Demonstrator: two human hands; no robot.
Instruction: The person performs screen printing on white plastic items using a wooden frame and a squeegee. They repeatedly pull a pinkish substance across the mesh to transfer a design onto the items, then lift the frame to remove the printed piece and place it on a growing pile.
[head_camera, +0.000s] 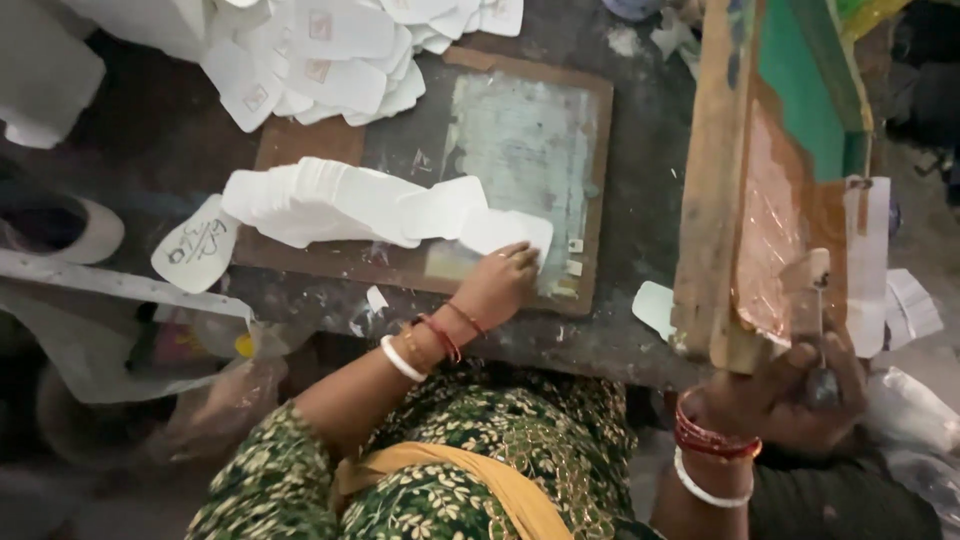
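On the board's (300, 262) edge, left hand (498, 285) pinches a card (505, 229); right hand (790, 395) grips the raised frame (770, 180).

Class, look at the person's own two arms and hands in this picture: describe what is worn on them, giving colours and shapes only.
The left hand is bare; its wrist carries thin red bangles and one thicker white bangle. The right hand is bare too, with a stack of red bangles and a white bangle below them. A short green sleeve with a pale leafy print covers the left upper arm.
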